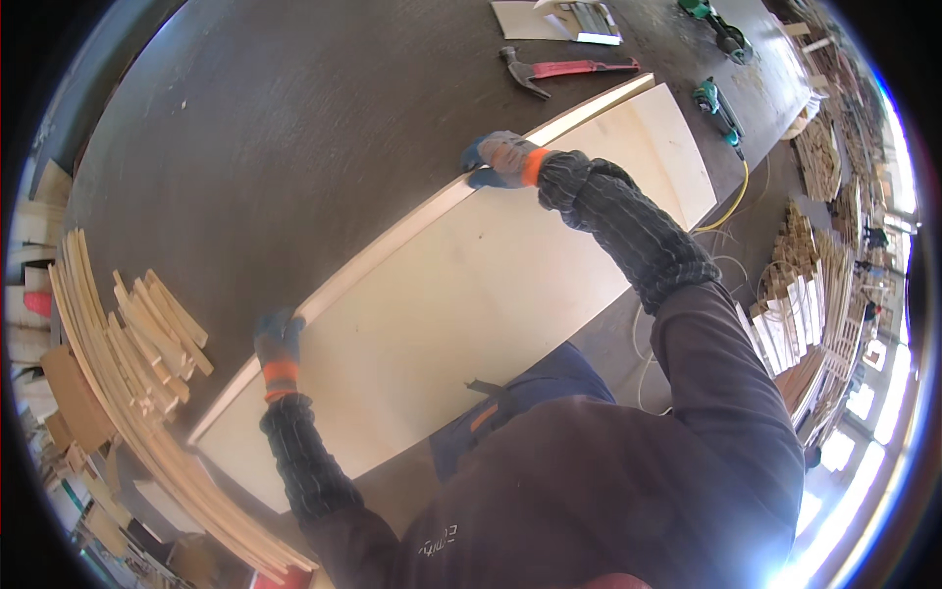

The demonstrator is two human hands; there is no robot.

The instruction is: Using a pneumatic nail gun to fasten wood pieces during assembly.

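Plywood panel (442,304), pale and long, lies diagonally across the dark worktop (294,128), lower left to upper right, its near long edge close to the wearer's body. A light wooden strip (383,238) runs along its far long edge. Right hand (505,160), in a grey-blue glove with orange cuff, is past the strip's midpoint toward its upper-right end; fingers closed around the strip, thumb on the near side. Left hand (280,339), gloved alike, sits nearer the lower-left end; fingers narrowed over the same strip, fingertips too blurred to separate. Both forearms in dark striped oversleeves. Beyond the strip's upper end, a claw hammer (579,69) with red handle lies on its side, near but apart; behind it, an opened carton (589,20). To the right, a green air tool (718,108) with yellow hose (738,191), and farther off a second green tool (728,39). At left, short wooden sticks (162,329) lie heaped beside long slats (98,329). Stacked timber (795,294) stands off to the right.
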